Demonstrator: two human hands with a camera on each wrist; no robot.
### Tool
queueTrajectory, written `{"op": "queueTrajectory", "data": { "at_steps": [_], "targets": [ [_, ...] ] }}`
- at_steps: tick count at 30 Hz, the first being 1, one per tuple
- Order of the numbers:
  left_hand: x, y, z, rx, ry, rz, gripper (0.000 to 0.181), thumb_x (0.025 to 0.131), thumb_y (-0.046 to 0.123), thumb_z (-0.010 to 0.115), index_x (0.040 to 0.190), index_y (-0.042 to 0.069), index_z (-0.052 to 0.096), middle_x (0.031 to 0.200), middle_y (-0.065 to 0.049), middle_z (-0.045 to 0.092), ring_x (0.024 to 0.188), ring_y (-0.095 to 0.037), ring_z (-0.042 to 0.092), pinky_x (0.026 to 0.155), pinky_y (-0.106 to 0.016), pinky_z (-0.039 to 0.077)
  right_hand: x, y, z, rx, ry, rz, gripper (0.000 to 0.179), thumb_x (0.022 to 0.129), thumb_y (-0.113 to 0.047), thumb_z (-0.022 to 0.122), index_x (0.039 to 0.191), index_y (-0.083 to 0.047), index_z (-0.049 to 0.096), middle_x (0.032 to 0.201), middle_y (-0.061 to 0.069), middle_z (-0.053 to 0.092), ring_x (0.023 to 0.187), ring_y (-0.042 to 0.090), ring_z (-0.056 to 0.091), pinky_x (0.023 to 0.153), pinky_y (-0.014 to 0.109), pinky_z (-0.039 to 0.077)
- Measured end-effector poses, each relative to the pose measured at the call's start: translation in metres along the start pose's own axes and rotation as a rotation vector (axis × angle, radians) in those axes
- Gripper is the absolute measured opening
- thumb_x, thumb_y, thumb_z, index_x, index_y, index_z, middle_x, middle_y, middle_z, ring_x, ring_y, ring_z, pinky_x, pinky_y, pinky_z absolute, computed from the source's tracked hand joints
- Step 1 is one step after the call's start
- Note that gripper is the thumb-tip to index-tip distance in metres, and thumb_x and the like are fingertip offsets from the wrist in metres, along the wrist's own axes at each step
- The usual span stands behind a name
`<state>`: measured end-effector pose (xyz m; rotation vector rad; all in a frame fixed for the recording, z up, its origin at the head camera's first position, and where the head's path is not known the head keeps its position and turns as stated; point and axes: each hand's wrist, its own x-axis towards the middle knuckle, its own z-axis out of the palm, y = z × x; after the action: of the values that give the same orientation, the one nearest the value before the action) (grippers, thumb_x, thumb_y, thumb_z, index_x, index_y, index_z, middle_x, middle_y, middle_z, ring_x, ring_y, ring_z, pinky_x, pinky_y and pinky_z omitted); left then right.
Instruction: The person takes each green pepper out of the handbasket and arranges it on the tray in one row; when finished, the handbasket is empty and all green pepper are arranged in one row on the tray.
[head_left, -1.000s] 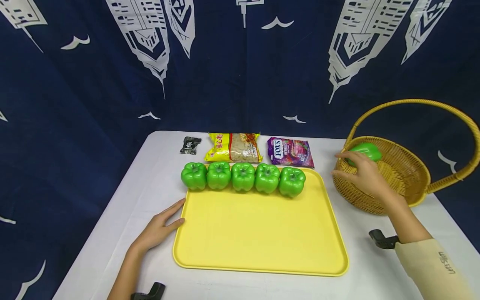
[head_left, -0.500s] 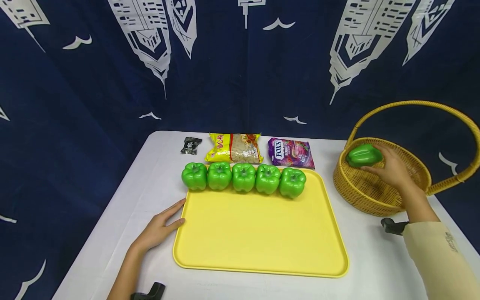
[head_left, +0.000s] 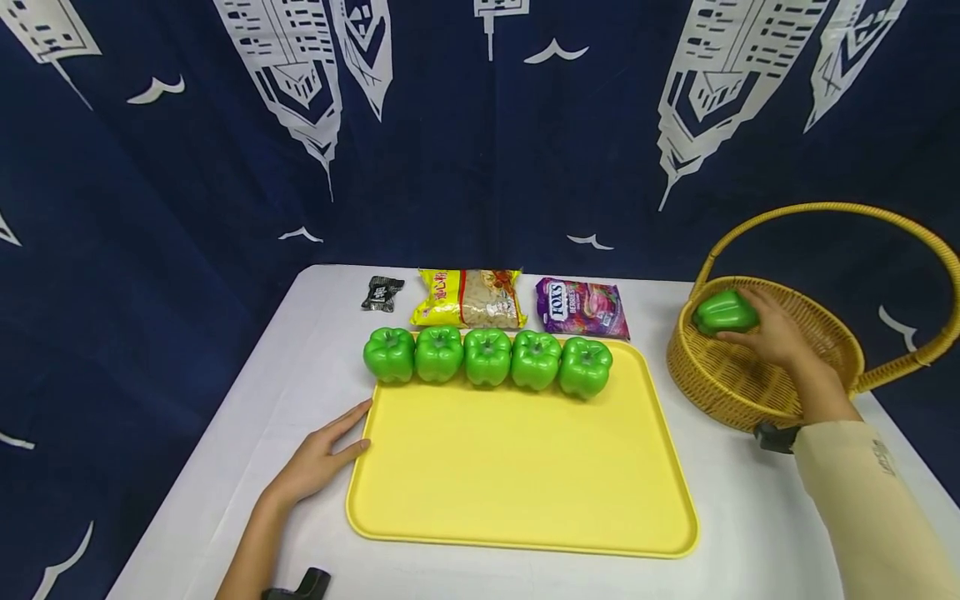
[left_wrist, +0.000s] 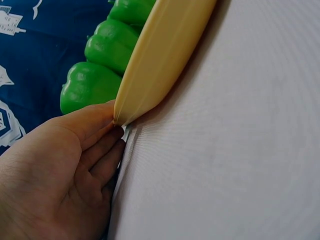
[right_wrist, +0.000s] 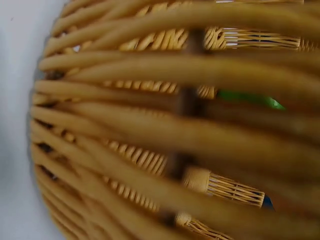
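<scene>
In the head view, a green bell pepper (head_left: 724, 313) lies on its side in the wicker basket (head_left: 678, 367). My right hand (head_left: 776, 329) reaches in and holds the pepper's right end, fingers over the far side and thumb at the near side. The right wrist view is filled by the basket's weave (right_wrist: 125, 115); a green sliver of pepper (right_wrist: 250, 98) shows through, and the hand is hidden. My left hand (head_left: 315, 462) rests with straight fingers against the left edge of the yellow tray (head_left: 517, 467). Its fingertips meet the tray rim (left_wrist: 150, 75) in the left wrist view.
Several green bell peppers (head_left: 487, 357) stand in a row along the tray's far edge. Behind them lie a small black packet (head_left: 382, 293), a yellow noodle bag (head_left: 468, 298) and a purple FOX'S candy bag (head_left: 582, 308). The basket's tall handle (head_left: 832, 207) arches above it.
My right hand has moved from the pepper's left side to its right end and closed in on it. The left hand and tray have stayed still.
</scene>
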<state>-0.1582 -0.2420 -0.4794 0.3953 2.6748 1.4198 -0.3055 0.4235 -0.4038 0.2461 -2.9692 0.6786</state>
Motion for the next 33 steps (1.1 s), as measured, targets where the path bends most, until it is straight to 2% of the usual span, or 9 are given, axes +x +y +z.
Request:
{"op": "queueTrajectory", "data": {
  "at_steps": [9, 15, 22, 27, 30, 33],
  "targets": [
    [0.000, -0.003, 0.002, 0.003, 0.008, -0.011, 0.058, 0.090, 0.029, 0.060, 0.142, 0.018, 0.037, 0.146, -0.005, 0.033, 0.135, -0.029, 0.025, 0.107, -0.051, 0.022, 0.002, 0.005, 0.002, -0.013, 0.007, -0.005, 0.091, 0.082, -0.028, 0.071, 0.146, -0.001, 0.013, 0.146, 0.032, 0.005, 0.121, 0.062, 0.017, 0.088, 0.072, 0.022],
    [0.001, -0.004, 0.002, 0.012, 0.012, -0.013, 0.058, 0.090, 0.027, 0.060, 0.142, 0.016, 0.037, 0.146, -0.006, 0.033, 0.135, -0.030, 0.026, 0.107, -0.052, 0.022, -0.002, 0.002, 0.001, 0.023, 0.023, -0.006, 0.087, 0.080, -0.021, 0.074, 0.144, 0.001, 0.019, 0.141, 0.036, 0.015, 0.118, 0.060, 0.023, 0.089, 0.071, 0.023],
    [-0.001, 0.005, 0.000, 0.032, 0.003, -0.002, 0.057, 0.091, 0.029, 0.058, 0.143, 0.015, 0.037, 0.146, -0.008, 0.033, 0.135, -0.032, 0.025, 0.107, -0.053, 0.021, -0.016, 0.005, -0.001, 0.017, 0.016, 0.011, 0.080, 0.079, -0.020, 0.075, 0.138, 0.005, 0.026, 0.128, 0.040, 0.028, 0.109, 0.057, 0.031, 0.083, 0.068, 0.029],
    [0.000, 0.001, -0.001, 0.040, 0.001, -0.003, 0.059, 0.091, 0.037, 0.057, 0.143, 0.020, 0.036, 0.147, -0.004, 0.032, 0.135, -0.029, 0.024, 0.108, -0.052, 0.021, -0.028, 0.006, -0.001, 0.018, 0.043, 0.024, 0.079, 0.078, -0.020, 0.076, 0.136, 0.006, 0.029, 0.126, 0.037, 0.032, 0.108, 0.056, 0.033, 0.084, 0.068, 0.028],
    [-0.001, 0.001, -0.001, 0.037, 0.004, 0.001, 0.059, 0.091, 0.038, 0.057, 0.143, 0.019, 0.036, 0.147, -0.005, 0.032, 0.135, -0.030, 0.025, 0.107, -0.052, 0.021, -0.033, 0.005, -0.001, 0.016, 0.055, 0.030, 0.080, 0.077, -0.024, 0.076, 0.135, 0.006, 0.030, 0.126, 0.036, 0.033, 0.108, 0.055, 0.034, 0.085, 0.068, 0.026],
    [-0.001, 0.001, -0.001, 0.035, -0.002, 0.001, 0.059, 0.091, 0.037, 0.057, 0.143, 0.019, 0.036, 0.147, -0.005, 0.032, 0.135, -0.030, 0.024, 0.108, -0.052, 0.021, -0.038, 0.005, -0.001, 0.010, 0.070, 0.028, 0.083, 0.073, -0.020, 0.079, 0.136, 0.004, 0.031, 0.128, 0.035, 0.031, 0.110, 0.054, 0.032, 0.085, 0.068, 0.025]
  ]
}}
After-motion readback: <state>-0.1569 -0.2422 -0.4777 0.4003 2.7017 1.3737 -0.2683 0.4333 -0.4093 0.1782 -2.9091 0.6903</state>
